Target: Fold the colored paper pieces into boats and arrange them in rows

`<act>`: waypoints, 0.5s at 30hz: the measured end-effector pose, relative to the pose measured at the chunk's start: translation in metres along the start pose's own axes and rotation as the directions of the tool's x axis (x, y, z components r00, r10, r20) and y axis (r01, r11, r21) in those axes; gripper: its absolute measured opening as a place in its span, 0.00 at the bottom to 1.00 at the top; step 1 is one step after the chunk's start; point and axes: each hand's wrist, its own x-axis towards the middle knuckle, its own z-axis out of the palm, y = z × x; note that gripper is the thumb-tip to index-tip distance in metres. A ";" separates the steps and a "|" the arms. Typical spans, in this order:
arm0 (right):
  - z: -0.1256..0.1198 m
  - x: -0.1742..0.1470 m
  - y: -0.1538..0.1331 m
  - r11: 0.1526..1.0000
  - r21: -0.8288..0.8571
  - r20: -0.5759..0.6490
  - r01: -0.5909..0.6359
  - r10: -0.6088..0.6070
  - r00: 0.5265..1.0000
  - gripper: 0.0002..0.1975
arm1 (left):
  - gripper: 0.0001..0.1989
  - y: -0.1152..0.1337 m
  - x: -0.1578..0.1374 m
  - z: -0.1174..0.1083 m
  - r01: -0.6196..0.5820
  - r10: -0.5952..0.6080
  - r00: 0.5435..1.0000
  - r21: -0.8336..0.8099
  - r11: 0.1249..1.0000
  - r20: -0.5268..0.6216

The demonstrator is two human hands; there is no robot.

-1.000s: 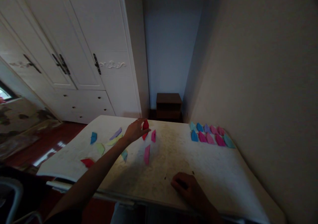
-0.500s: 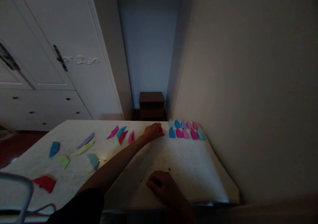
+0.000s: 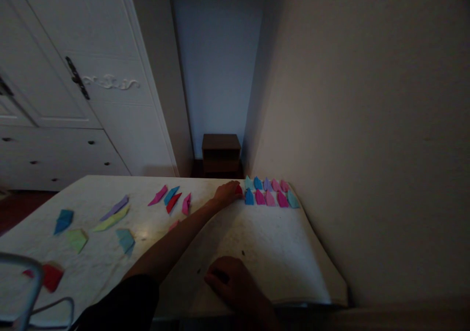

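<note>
The left hand (image 3: 226,194) is extended forward, fingers closed on a red folded paper (image 3: 238,191) beside two paper rows (image 3: 260,197). The right hand (image 3: 228,279) lies nearer, loosely curled over the desk (image 3: 282,248); contents cannot be determined. White wardrobe (image 3: 121,57) at left; wall (image 3: 348,101) at right.

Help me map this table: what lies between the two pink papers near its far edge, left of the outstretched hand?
In the head view, a blue paper and a red paper lie between the left pink paper and the right pink paper.
</note>
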 end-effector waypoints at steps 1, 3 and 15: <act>0.000 0.000 0.000 1.000 0.006 -0.005 -0.001 0.001 1.000 0.09 | 0.29 0.000 0.000 0.000 -0.001 0.001 1.000 -0.004 1.000 -0.003; 0.000 0.000 0.000 1.000 0.013 -0.011 0.000 0.000 1.000 0.08 | 0.29 -0.001 -0.001 0.000 -0.001 0.000 1.000 -0.015 1.000 -0.009; -0.002 0.000 -0.004 1.000 0.016 -0.008 -0.020 0.020 1.000 0.07 | 0.22 0.001 -0.044 -0.019 -0.102 0.099 0.992 -0.037 0.994 -0.076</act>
